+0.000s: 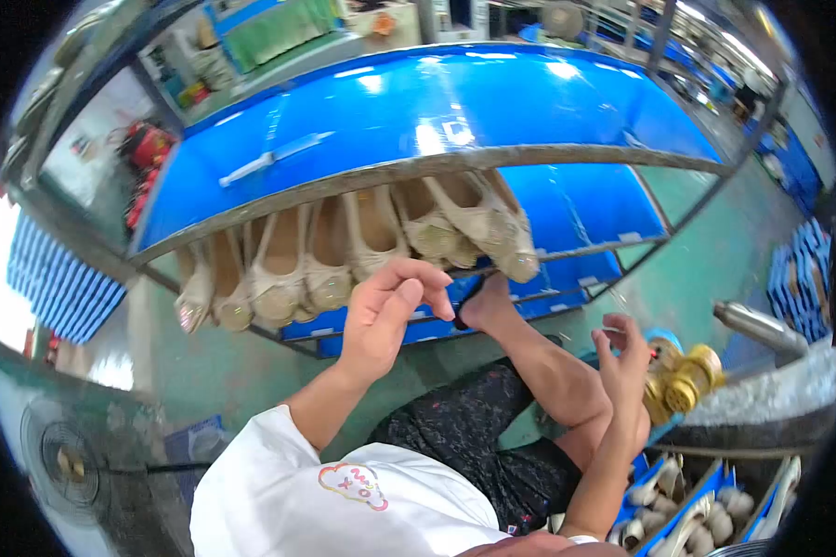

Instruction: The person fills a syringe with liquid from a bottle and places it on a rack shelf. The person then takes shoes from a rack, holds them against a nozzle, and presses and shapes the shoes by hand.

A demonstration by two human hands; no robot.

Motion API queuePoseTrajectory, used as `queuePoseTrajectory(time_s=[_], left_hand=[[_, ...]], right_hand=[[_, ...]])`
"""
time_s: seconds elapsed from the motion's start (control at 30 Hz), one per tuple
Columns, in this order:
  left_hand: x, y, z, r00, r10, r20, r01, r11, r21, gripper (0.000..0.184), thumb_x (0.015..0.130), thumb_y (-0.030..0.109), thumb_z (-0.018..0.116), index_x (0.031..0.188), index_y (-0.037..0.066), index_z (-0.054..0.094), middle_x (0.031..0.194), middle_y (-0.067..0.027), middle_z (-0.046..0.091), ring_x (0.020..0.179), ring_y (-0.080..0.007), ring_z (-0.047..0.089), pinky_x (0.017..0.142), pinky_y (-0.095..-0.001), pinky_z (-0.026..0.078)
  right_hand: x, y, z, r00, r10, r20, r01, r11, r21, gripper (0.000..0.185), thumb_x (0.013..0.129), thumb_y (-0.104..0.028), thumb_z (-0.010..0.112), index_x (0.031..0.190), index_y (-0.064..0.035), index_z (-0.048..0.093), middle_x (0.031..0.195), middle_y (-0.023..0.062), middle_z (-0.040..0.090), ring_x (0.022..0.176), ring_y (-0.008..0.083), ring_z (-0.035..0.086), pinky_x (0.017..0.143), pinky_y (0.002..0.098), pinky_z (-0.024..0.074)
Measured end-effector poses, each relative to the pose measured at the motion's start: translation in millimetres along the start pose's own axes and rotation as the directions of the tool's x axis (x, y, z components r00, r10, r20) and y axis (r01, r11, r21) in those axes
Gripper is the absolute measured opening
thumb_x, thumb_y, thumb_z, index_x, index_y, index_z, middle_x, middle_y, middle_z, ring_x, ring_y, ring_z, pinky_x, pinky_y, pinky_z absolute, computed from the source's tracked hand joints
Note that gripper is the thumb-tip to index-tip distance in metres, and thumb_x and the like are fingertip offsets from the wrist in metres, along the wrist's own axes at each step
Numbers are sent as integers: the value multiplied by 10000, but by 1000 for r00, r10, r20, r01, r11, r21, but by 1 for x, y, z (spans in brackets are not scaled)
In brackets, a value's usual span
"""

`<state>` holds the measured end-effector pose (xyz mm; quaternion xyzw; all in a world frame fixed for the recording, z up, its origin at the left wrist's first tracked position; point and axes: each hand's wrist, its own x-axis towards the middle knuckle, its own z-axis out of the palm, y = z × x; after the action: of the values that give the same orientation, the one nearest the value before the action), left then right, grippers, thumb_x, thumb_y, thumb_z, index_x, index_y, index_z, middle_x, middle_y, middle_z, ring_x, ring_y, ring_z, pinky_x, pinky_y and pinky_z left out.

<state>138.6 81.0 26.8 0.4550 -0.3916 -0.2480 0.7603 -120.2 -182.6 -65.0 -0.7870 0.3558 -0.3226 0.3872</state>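
My left hand [392, 311] is raised in front of the middle shelf, its fingers loosely bent and nothing visible in them. Just behind it hangs a row of pale flat shoes [279, 274], with shiny toes pointing toward me over the shelf's front edge. A few shoes at the row's right end [474, 218] overlap one another. My right hand [625, 357] is held up above my knee, thumb and fingers apart and half curled, with no object seen in it. Beside it, further right, are yellow spools [687, 381].
A metal-framed rack with a blue top shelf [390, 111] stands before me. At lower right, a blue divided rack [697, 506] holds several shoes or shoe forms. A metal cylinder [760, 327] juts out above it. A fan [65, 462] stands at left.
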Motion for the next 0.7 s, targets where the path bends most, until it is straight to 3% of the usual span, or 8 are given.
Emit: queuePoseTrajectory(time_s=[0.1, 0.23, 0.37, 0.43, 0.53, 0.6, 0.67, 0.7], left_hand=[[-16, 28, -17, 996, 90, -4, -86, 965, 249, 267, 1097, 195, 555, 1215, -25, 648, 996, -91, 704, 957, -153, 677, 896, -323, 545], [-33, 38, -23, 976, 105, -191, 23, 821, 571, 220, 1060, 126, 619, 1212, -28, 655, 1004, -77, 716, 981, -155, 689, 919, -316, 549], [-12, 102, -44, 761, 636, 128, -348, 234, 908, 212, 967, 60, 681, 1168, -2, 654, 1086, -111, 695, 938, -178, 650, 848, -323, 533], [22, 162, -53, 500, 783, 370, -360, -200, 911, 258, 932, 48, 693, 1179, 3, 634, 1124, -128, 672, 960, -195, 624, 847, -339, 517], [86, 241, -46, 403, 831, 383, -383, -227, 896, 360, 938, 155, 748, 1244, 19, 614, 1165, -135, 649, 1004, -251, 631, 906, -371, 524], [126, 274, -26, 431, 773, 464, -302, -361, 882, 429, 994, 224, 695, 1339, -9, 589, 1303, -134, 665, 1205, -275, 648, 1017, -397, 507], [170, 296, -20, 475, 786, 397, -310, -273, 911, 756, 964, 462, 726, 1496, -8, 464, 1471, -268, 518, 1373, -370, 521, 1157, -458, 411], [184, 310, -15, 539, 770, 342, -224, -260, 939, 813, 939, 498, 725, 1504, -23, 458, 1475, -281, 522, 1378, -377, 525, 1158, -454, 416]], right_hand=[[-9, 45, 45, 999, 0, 54, 2, 999, -38, 305, 876, -87, 770, 1149, 18, 686, 1033, 196, 749, 963, 304, 759, 849, 418, 573], [-31, 80, 59, 993, -14, 117, 42, 971, -236, 252, 864, -72, 757, 1077, 42, 688, 939, 236, 720, 906, 325, 745, 823, 400, 572], [-27, 75, 49, 992, -3, 128, 13, 997, -75, 209, 882, -62, 751, 1058, 34, 691, 919, 192, 726, 839, 306, 724, 791, 404, 574], [-24, 88, 48, 994, -64, 84, 70, 995, -73, 196, 888, -52, 749, 1055, 31, 690, 913, 176, 728, 833, 290, 728, 784, 397, 579], [-25, 88, 54, 993, -94, 65, 100, 991, -86, 181, 891, -41, 743, 1044, 32, 681, 900, 170, 723, 824, 279, 726, 776, 392, 576], [-27, 83, 54, 992, -87, 88, 93, 994, -66, 173, 889, -38, 743, 1033, 32, 677, 893, 168, 721, 820, 275, 723, 774, 389, 574], [-26, 78, 55, 993, -75, 96, 79, 996, -46, 177, 887, -36, 740, 1037, 33, 676, 893, 171, 723, 818, 278, 721, 772, 389, 570], [-27, 76, 54, 993, -67, 99, 71, 997, -38, 178, 887, -35, 739, 1038, 33, 675, 893, 172, 724, 816, 280, 719, 771, 389, 569]])
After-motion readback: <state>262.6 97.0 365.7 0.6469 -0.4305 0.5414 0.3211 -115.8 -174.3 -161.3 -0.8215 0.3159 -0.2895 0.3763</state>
